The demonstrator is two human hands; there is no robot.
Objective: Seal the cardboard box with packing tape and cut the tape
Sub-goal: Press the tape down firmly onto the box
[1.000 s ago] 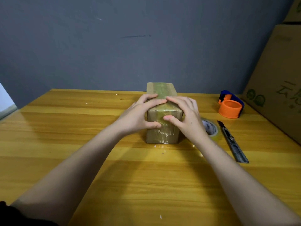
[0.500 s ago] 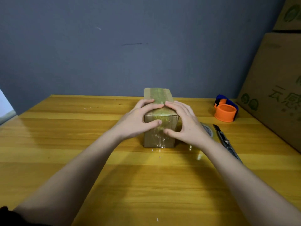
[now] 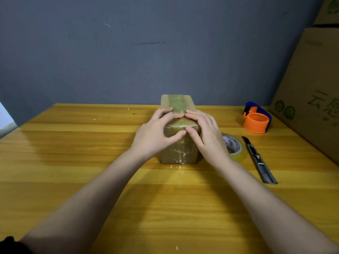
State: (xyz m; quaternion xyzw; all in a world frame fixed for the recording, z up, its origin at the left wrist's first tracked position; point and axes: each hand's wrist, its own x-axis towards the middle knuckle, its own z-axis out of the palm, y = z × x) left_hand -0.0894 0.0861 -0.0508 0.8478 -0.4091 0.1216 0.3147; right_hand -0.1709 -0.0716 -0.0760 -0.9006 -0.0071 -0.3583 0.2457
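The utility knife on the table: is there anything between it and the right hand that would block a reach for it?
Yes. The tape roll lies between the right hand and the utility knife. The hand could probably pass over it.

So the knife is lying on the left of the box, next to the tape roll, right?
Not quite. The head view shows the knife lying on the right of the box, not the left. It is next to the tape roll, as you said.
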